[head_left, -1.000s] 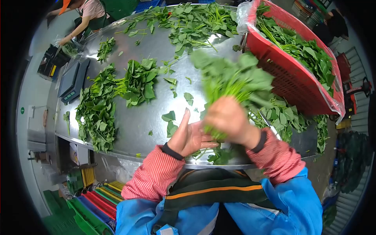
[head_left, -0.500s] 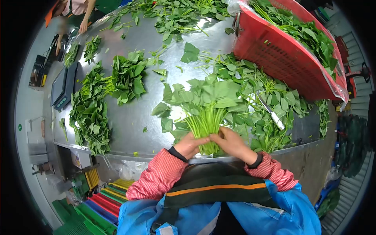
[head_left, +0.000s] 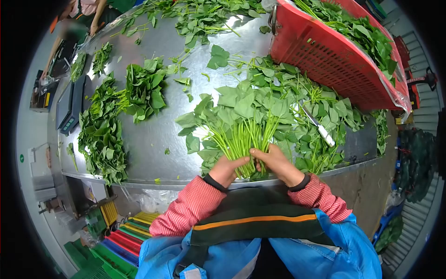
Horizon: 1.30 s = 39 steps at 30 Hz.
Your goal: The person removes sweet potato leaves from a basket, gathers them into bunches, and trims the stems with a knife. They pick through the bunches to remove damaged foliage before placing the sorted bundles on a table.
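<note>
Between my two hands is a bunch of leafy green stems point(head_left: 241, 135), leaves pointing away from me and cut ends towards me. My left hand point(head_left: 228, 168) is closed around the left side of the stems, thumb across them. From the right, my right hand point(head_left: 275, 162) grips the same bunch, its thumb pressed on the stems near the middle. The fingers beneath the bunch are hidden. Loose greens point(head_left: 320, 111) lie to the right of the bunch, with a white-handled knife point(head_left: 320, 128) resting on them.
A red crate point(head_left: 325, 60) full of greens stands tilted at the right. Bundled greens point(head_left: 104, 144) lie at the left beside a scale point(head_left: 69, 104). More greens point(head_left: 200, 21) cover the far side of the metal table point(head_left: 148, 149). Another person's hand point(head_left: 94, 27) is at the far left edge.
The bunch has fanned out wider between my hands, and its stems are more spread. My right hand has shifted slightly right. The other person's arms at the far left have moved.
</note>
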Available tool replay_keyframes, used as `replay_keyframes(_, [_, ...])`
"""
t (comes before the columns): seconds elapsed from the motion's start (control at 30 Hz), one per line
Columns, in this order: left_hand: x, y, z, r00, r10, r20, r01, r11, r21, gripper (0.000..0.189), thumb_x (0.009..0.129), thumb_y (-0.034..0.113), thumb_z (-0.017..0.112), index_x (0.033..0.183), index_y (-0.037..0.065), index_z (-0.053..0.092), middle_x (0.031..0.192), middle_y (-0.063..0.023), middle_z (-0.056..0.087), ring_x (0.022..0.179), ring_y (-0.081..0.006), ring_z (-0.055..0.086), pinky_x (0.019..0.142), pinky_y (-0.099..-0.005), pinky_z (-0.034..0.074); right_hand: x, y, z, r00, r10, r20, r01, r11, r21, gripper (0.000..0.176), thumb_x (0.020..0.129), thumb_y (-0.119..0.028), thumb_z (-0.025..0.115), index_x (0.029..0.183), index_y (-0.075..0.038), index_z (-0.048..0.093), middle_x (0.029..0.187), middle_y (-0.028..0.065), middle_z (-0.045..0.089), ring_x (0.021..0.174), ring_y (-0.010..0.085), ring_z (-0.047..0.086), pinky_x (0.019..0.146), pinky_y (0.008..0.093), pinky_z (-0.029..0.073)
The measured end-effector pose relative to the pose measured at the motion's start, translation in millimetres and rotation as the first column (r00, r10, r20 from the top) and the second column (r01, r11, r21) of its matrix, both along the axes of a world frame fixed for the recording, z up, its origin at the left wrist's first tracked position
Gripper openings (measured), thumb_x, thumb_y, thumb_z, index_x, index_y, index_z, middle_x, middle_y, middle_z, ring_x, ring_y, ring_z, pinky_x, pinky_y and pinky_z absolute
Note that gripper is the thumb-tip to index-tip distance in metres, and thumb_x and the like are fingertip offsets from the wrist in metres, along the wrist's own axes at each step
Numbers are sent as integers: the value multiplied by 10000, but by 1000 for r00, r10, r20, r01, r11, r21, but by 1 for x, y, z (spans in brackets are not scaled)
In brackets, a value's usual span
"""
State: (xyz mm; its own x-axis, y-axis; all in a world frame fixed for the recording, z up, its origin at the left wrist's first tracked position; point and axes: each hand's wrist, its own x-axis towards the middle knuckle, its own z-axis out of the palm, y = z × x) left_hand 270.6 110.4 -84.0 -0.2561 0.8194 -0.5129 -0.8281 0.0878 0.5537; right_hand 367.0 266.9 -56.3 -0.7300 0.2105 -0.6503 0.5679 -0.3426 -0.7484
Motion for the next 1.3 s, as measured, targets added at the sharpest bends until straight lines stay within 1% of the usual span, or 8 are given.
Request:
replay_keyframes(0.13, [1,-2,32,979,-43,-197,64,993,101,314,866,-12,619,1168,8,537,997,-77,627,914,-199,618,827,-337,489,7,-8,1,967,-191,-168,146,958,-248,239,960,-249,555,1020,-20,587,711,21,581,595,116,559,552,270,464])
replay_keyframes(0.27, [10,-6,20,965,-36,-258,29,999,-31,456,845,-34,654,1268,38,501,1103,-77,613,1014,-180,587,894,-338,466,-4,-33,-12,966,-116,-233,133,989,60,272,939,-221,555,1086,3,608,848,49,647,659,113,591,605,274,493])
replay_keyframes(0.33, [6,-9,5,964,-74,-255,67,997,-35,497,887,17,636,1347,58,454,1191,-101,596,1105,-200,563,945,-363,459,-4,-22,-20,978,-181,-99,175,982,-67,271,934,-213,548,1074,9,612,873,73,659,677,130,609,611,281,503])
replay_keyframes(0.5, [-13,-24,9,957,86,276,-84,996,-21,378,966,170,562,1318,51,489,1160,-131,621,1057,-220,602,862,-352,518,7,3,-23,944,-313,100,324,835,-444,272,939,-233,517,1019,7,619,840,91,665,681,175,639,610,309,530])
replay_keyframes(0.8, [5,-15,10,993,109,39,-107,993,-51,138,926,78,555,1061,55,556,912,-59,614,818,-155,595,685,-300,493,-8,-15,6,980,123,-155,-130,991,-41,181,924,-91,558,1089,-30,514,825,45,604,627,104,572,517,245,448])
replay_keyframes(1.07, [-3,-23,29,971,241,5,-240,969,-64,218,861,-38,512,1056,57,489,1046,-146,608,965,-219,607,770,-348,508,-18,-18,-5,950,-268,-162,172,879,-444,196,979,-183,502,1077,-20,549,869,54,622,720,139,595,605,272,486])
replay_keyframes(1.17, [3,-29,11,979,197,49,-194,979,-63,249,835,-30,530,1072,44,523,1094,-130,606,1031,-242,606,871,-394,498,-17,-12,-30,995,-51,-88,9,909,-417,274,993,-227,493,1157,-12,536,944,72,641,785,129,610,634,261,496])
replay_keyframes(1.3, [4,-23,14,943,272,191,-260,962,-85,276,912,123,545,1179,56,551,1119,-95,619,1028,-208,613,884,-390,500,-18,-6,-20,951,307,-32,-292,930,225,463,1017,-377,420,1115,40,597,1007,180,661,931,293,625,818,393,480])
